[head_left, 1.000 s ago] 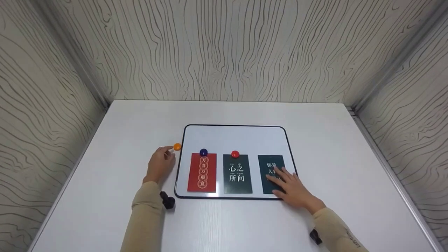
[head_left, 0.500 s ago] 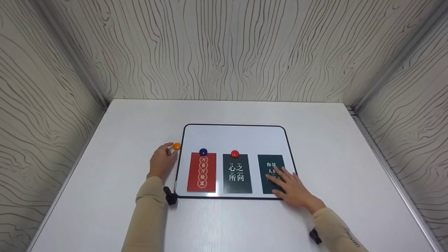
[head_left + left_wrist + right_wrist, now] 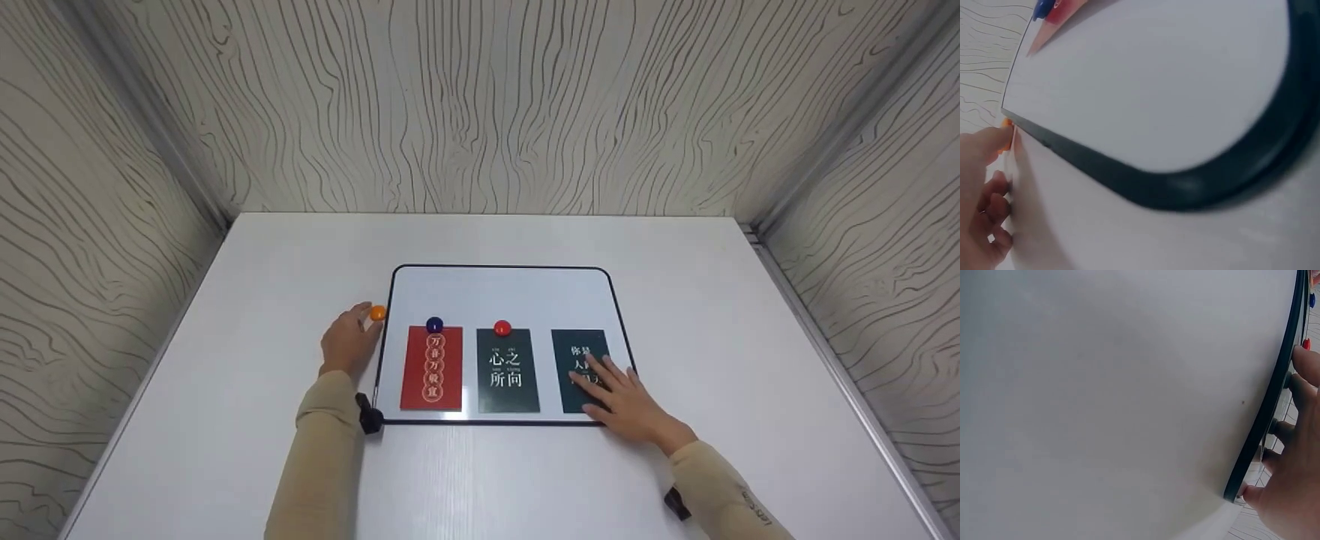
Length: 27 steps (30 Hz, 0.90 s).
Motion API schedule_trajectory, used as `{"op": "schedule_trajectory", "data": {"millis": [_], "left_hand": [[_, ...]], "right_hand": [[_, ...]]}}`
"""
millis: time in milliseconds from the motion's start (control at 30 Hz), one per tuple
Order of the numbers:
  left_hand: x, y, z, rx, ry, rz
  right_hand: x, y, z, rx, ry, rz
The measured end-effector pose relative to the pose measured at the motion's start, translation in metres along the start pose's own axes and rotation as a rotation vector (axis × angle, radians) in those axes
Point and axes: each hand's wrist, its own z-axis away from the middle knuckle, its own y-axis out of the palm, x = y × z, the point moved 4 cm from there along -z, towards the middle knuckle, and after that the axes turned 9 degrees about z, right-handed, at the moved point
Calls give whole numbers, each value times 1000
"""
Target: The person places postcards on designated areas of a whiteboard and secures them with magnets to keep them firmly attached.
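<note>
Just outside the left edge of a black-rimmed whiteboard [image 3: 501,292], my left hand [image 3: 349,341] pinches an orange round magnet [image 3: 378,313] between thumb and fingers. In the left wrist view, the thumb partly hides the orange magnet [image 3: 1006,122]. My right hand [image 3: 634,405] rests with spread fingers on a dark green card [image 3: 571,341] at the board's right, covering part of its white writing. A red card [image 3: 431,367] has a dark blue magnet [image 3: 434,325] at its top edge. The middle green card [image 3: 508,375] has a red magnet [image 3: 502,328] at its top.
The whiteboard lies flat on a white table [image 3: 480,487]. Patterned panels [image 3: 480,105] enclose the table at the back and both sides. A black wrist device [image 3: 369,414] on the left arm overlaps the board's lower left corner.
My left hand has moved slightly forward and right, and its thumb and fingers have closed on the orange magnet. My right hand stays on the green card.
</note>
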Motion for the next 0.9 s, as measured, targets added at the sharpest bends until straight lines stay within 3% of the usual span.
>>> {"op": "schedule_trajectory", "data": {"millis": [400,900], "left_hand": [[-2,4,-4,42,-19,-57],[-3,3,-5,-41,32,-64]], "right_hand": [[0,1,2,45,-5,-1],[-1,0,0,72,6,-19]]}}
